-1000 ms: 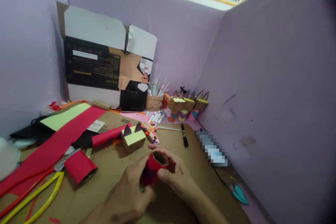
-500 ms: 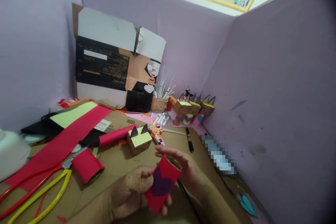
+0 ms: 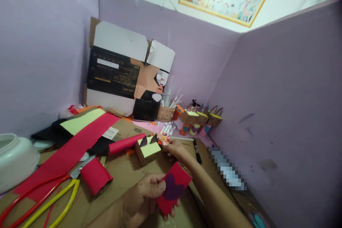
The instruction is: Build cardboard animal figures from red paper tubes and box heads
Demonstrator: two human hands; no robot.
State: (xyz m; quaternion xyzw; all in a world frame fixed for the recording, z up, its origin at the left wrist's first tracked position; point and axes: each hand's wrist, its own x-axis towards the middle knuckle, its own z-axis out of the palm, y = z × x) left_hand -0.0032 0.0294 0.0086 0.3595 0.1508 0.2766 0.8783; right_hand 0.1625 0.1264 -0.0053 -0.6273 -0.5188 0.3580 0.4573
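In my left hand [image 3: 152,192] is a red paper-covered cardboard tube [image 3: 184,177] with a purple heart on its side. My thumb presses the front and my fingers wrap behind it; its open end tilts up to the right. My right hand [image 3: 177,150] reaches past the tube, fingers closed around a colourful patterned glue gun [image 3: 162,138], whose handle is mostly hidden. Just left of it sits a small cardboard box [image 3: 148,151] with a pale yellow top and dark pointed ears. Another red-covered tube [image 3: 96,176] lies to the left.
Red-and-yellow-handled scissors [image 3: 71,181] lie at left, near a long red paper strip [image 3: 69,149] and a white pot [image 3: 16,160]. A rolled red paper [image 3: 127,144], markers [image 3: 168,128] and a black pen [image 3: 197,151] are farther back. Eared boxes on tubes [image 3: 201,117] stand by the wall.
My right hand has moved from beside the tube, where it was open, forward onto the glue gun and closed on it. My left hand still holds the tube. The camera view has tilted up slightly.
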